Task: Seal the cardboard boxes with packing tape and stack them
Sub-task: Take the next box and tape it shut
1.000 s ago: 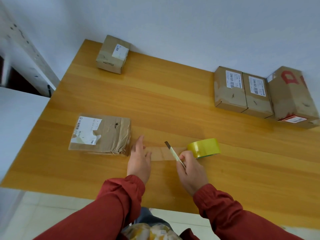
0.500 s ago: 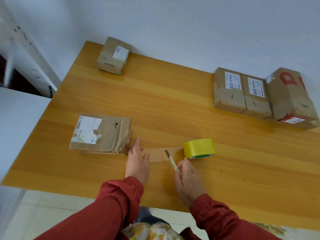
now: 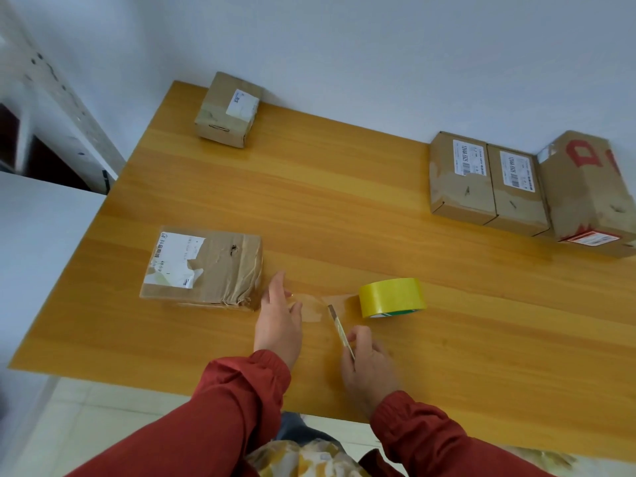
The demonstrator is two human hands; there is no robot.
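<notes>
head view: left of the tape roll (image 3: 392, 297), spread left hand (image 3: 278, 321) rests on the strip (image 3: 311, 309); right hand (image 3: 370, 368) pinches a cutter (image 3: 340, 328), liable to nick it.

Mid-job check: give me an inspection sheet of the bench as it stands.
Surface: wooden table.
Job's things: flat box front left; small box far left; two labelled boxes and red-marked box side by side, far right; yellow tape roll, strip pulled out along table.
Clutter: nothing seen.
Hands: left hand, fingers straight, touches strip; right hand grips cutter, blade near strip.
Cables: nothing seen.
Surroundings: white wall, tiled floor.
</notes>
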